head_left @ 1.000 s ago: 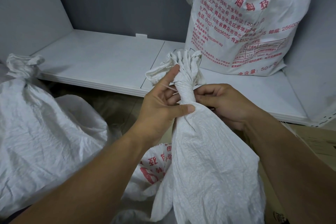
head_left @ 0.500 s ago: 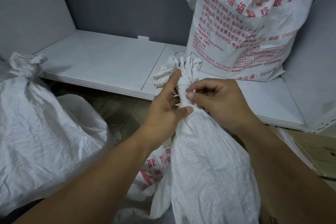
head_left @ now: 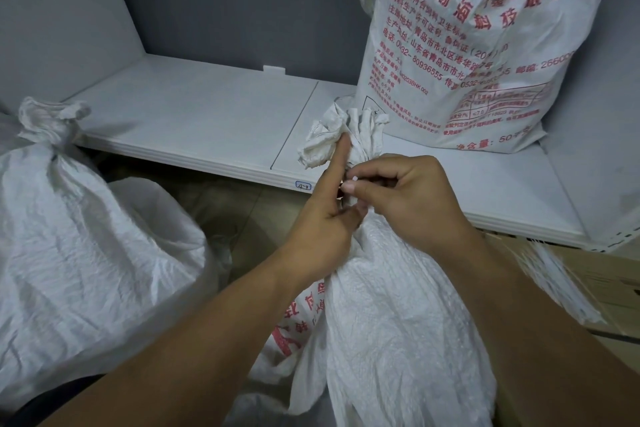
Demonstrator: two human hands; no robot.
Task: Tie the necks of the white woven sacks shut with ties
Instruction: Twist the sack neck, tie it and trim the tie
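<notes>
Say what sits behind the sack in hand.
A white shelf with a red-printed sack standing on it. The held sack hides the shelf edge behind it.

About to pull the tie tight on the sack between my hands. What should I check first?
1. Neck of the plain white woven sack bunched above the grip: ok.
2. Left hand steadies that neck, thumb across it, forefinger straight up: ok.
3. Right hand pinches a small white tie end at the neck: ok.
4. Tie wrapped fully round the neck: cannot tell, hands hide it.
5. Left forefinger clear of the loop: cannot tell.
6. Crumpled white woven sack at left, neck cinched: ok.
</notes>
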